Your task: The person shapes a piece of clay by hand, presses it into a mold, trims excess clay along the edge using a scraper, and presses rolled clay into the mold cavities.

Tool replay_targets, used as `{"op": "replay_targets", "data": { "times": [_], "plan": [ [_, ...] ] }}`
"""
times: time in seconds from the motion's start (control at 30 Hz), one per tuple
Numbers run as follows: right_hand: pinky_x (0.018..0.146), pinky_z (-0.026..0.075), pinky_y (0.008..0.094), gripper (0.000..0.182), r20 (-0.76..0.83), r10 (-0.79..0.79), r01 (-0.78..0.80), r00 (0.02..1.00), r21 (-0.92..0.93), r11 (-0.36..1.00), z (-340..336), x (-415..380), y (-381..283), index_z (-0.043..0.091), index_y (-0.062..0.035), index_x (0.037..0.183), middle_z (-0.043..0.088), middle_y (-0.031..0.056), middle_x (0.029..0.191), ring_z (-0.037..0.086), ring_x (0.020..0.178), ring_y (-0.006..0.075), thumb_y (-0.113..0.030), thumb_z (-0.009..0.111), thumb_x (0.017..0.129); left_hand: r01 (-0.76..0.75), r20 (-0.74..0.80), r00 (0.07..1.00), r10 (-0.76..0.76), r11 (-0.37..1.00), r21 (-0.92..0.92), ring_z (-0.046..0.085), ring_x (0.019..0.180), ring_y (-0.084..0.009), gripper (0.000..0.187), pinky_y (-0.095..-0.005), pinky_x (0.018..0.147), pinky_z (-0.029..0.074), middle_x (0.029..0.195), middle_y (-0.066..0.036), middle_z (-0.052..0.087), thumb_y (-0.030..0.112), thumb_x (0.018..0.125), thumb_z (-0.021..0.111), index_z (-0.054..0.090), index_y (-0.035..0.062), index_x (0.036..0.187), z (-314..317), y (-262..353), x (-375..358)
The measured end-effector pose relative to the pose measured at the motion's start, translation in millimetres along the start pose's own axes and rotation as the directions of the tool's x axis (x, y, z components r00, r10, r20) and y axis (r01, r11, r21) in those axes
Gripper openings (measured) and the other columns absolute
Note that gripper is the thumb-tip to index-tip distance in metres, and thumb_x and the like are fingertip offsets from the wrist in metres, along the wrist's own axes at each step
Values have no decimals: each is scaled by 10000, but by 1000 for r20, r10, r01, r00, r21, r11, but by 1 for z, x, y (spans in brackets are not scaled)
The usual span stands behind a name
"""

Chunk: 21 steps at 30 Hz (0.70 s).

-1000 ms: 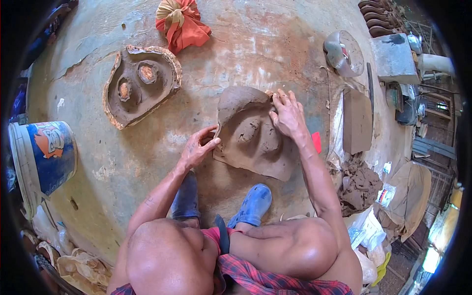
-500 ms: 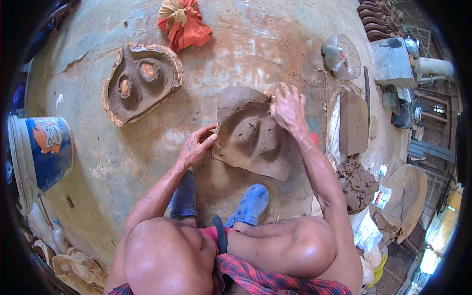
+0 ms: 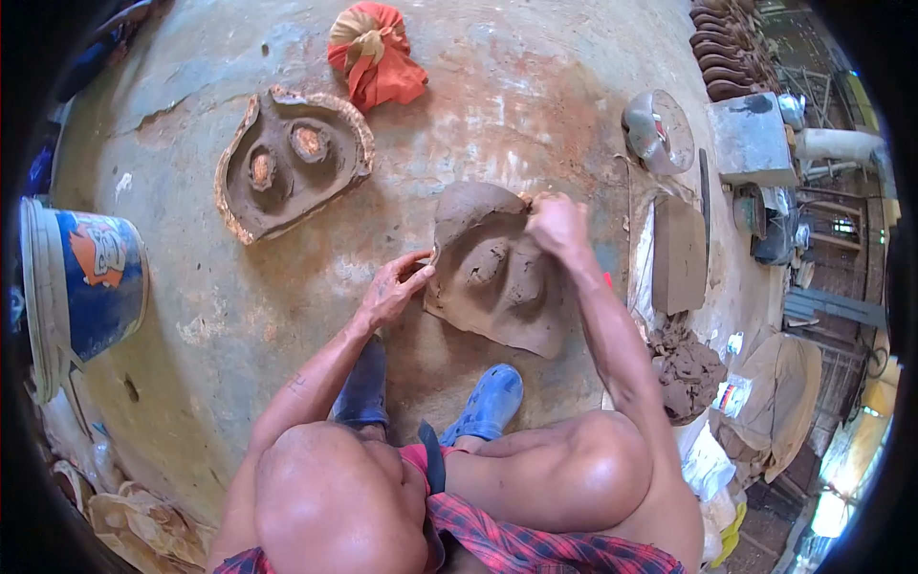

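The left hand (image 3: 390,289) and right hand (image 3: 558,228) touch opposite edges of the molded clay piece (image 3: 497,273) on the floor (image 3: 316,316).

Cannot make out the fingertips of the blurred right hand (image 3: 557,228) at the clay form (image 3: 499,318), nor read the plastic bucket's (image 3: 103,287) lower lettering.

Brown clay pc (image 3: 497,273) w/ 2 humps, on floor (image 3: 402,215) betw. hands.
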State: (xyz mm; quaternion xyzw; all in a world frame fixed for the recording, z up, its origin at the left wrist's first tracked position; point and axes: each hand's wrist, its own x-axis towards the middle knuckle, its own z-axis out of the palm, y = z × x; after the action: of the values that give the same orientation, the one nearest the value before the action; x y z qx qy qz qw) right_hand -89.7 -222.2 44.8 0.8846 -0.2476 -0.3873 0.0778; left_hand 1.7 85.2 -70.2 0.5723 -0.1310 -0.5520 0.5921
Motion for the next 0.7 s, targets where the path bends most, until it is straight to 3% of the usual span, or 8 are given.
{"op": "replay_targets", "data": {
  "times": [0.03,0.07,0.1,0.17,0.27,0.43,0.7],
  "plan": [
    [1066,422,637,446,-208,136,-58,969,342,938,27,6,22,716,-55,1306,688,224,1328,546,1388,389,-288,551,963,12,-10,1000,-12,1000,-13,660,1158,-206,585,-361,1011,538,1282,-154,708,390,1026,688,577,35,1477,1,0,-2],
    [1036,433,626,407,-335,331,-35,882,655,755,46,8,29,743,-62,1253,744,217,1218,568,1363,378,-316,538,1011,-25,-10,1000,25,999,45,662,1161,-208,584,-360,1012,540,1284,-153,709,386,1025,690,575,35,1477,0,2,-3],
    [1036,433,626,407,-320,331,-41,887,661,749,52,3,22,743,-62,1253,744,217,1218,568,1363,378,-316,538,1011,-64,3,998,64,992,110,664,1163,-210,583,-359,1012,541,1285,-153,709,381,1024,693,574,35,1477,-2,1,-4],
    [1005,416,650,428,-412,557,-152,721,691,707,57,-4,15,724,-52,1251,740,186,1230,582,1322,374,-359,503,1051,-37,18,999,36,995,92,668,1166,-212,581,-361,1017,541,1288,-156,708,374,1023,695,573,34,1477,-4,-1,-2],
    [1022,392,663,448,-508,573,-205,643,607,768,63,2,-15,713,-50,1240,727,174,1256,574,1305,373,-399,489,1072,-11,40,999,8,996,86,673,1172,-216,578,-363,1025,541,1292,-161,706,361,1020,700,570,34,1479,-4,0,5],
    [1108,314,734,414,-448,617,-355,646,540,763,66,8,-54,689,-57,1206,710,155,1238,592,1246,362,-409,538,1050,-34,14,999,33,995,96,674,1178,-220,577,-367,1025,543,1289,-162,707,343,1016,708,567,31,1481,-3,0,1],
    [1096,332,703,395,-367,648,-391,668,568,725,64,19,-52,674,-59,1183,694,157,1247,612,1226,372,-390,497,1060,-75,38,997,72,995,69,683,1173,-219,572,-371,1024,549,1285,-163,706,286,1000,738,567,20,1476,-1,0,2]
  ]
}}
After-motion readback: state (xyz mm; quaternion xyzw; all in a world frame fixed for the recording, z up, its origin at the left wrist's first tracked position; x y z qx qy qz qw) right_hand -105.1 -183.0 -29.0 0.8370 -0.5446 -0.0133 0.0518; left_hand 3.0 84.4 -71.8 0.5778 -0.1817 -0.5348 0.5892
